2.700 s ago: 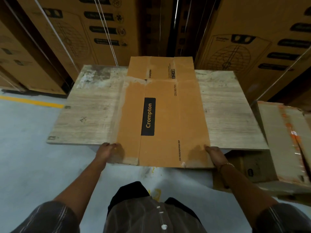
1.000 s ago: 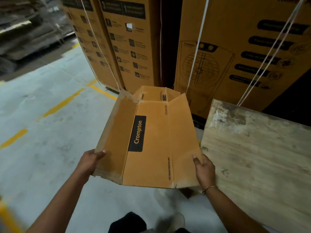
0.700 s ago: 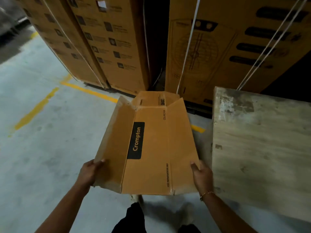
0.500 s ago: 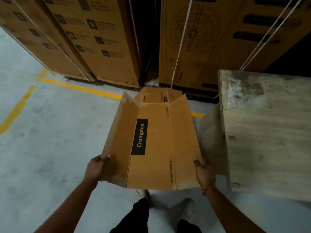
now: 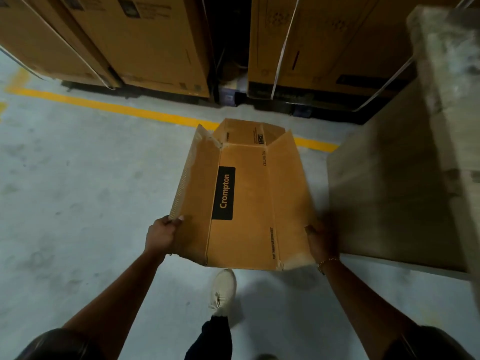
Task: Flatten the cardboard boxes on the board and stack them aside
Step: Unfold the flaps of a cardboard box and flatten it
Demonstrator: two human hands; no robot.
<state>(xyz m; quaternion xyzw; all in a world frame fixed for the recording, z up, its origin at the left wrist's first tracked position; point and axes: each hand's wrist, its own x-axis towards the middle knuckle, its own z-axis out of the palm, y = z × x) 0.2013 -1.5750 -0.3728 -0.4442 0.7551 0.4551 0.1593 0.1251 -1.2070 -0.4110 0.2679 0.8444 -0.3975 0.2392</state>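
Observation:
I hold a flattened brown cardboard box (image 5: 249, 198) with a black "Crompton" label out in front of me, above the grey floor. Its side panels fold slightly upward and its far flap tilts up. My left hand (image 5: 162, 233) grips the near left edge. My right hand (image 5: 320, 240) grips the near right corner. The wooden board (image 5: 446, 100) stands at the far right, only its left edge in view.
Tall strapped cartons (image 5: 145, 42) line the far side behind a yellow floor line (image 5: 109, 107). A large plain carton (image 5: 384, 193) stands under the board at right. My shoe (image 5: 222, 289) is on the concrete floor below the box.
I lifted the flattened box off the board and carried it leftward. The view has tilted down to the floor, and the board has slid off to the right edge.

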